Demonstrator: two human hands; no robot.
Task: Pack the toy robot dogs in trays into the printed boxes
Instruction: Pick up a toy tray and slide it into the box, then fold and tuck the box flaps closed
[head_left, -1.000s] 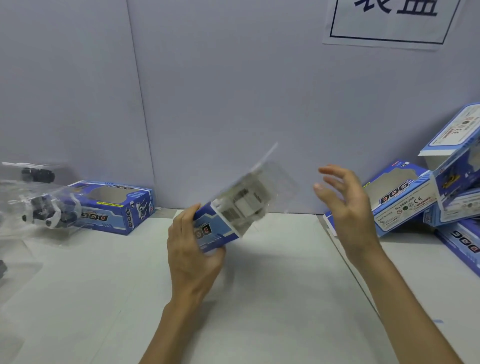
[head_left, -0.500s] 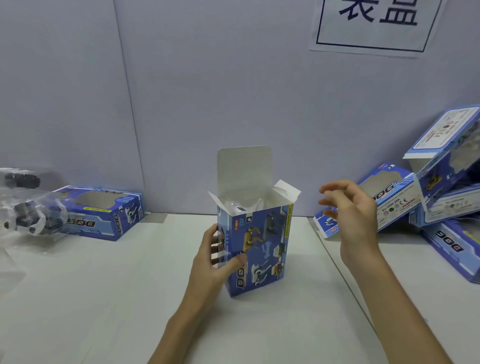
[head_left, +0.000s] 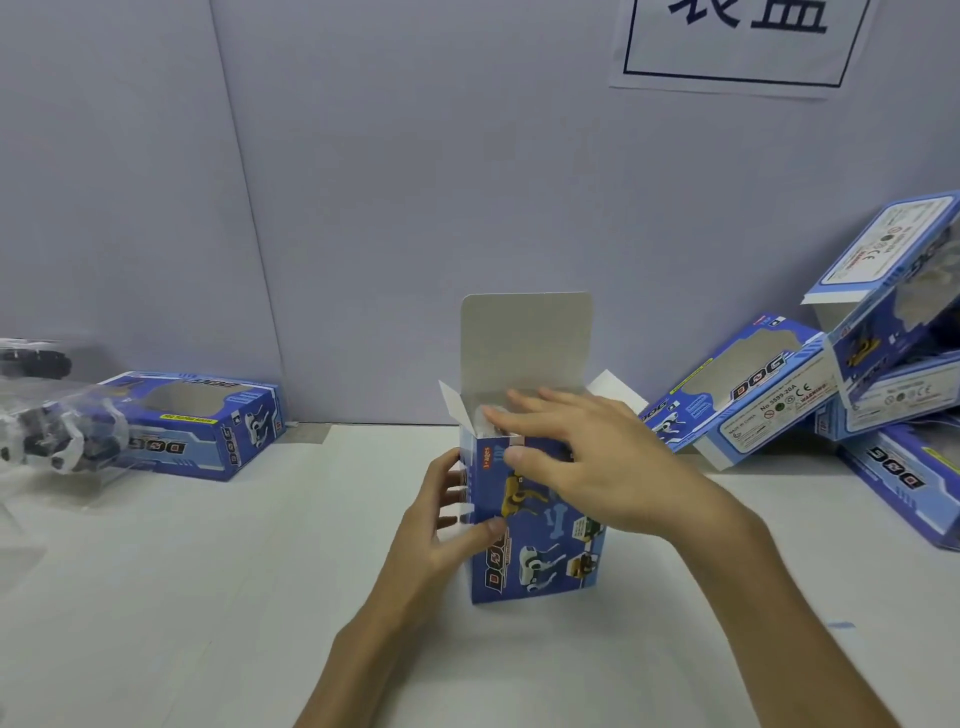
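Pale lilac-grey partition boards (head_left: 415, 182) close off the far side of the scene, with a white paper sign (head_left: 743, 47) bearing black characters fixed high on the right, partly cut by the frame. Below them runs a white table (head_left: 208, 597). At its centre a blue printed box (head_left: 540, 551) stands upright on one end, its printed face with dog pictures turned towards the near side. Its top flap (head_left: 524, 343) rises straight up, showing the plain grey inside, and the two small side flaps splay outwards. The left hand (head_left: 436, 525) grips the box from the left, thumb lying on the near face and fingers wrapped round the left side. The right hand (head_left: 597, 467) reaches in from the right over the open mouth, fingers stretched out nearly straight across the opening and thumb against the top of the near face; it holds nothing. Something pale shows in the mouth just beneath those fingers, too hidden to make out. Far left, a second box (head_left: 197, 423) lies on its side with its window upwards, and just beside it at the left edge sits a black-and-white toy robot dog (head_left: 52, 441) in clear, blurred packaging. On the right, a heap of boxes (head_left: 753, 395) leans against the boards, some tilted on top of others.
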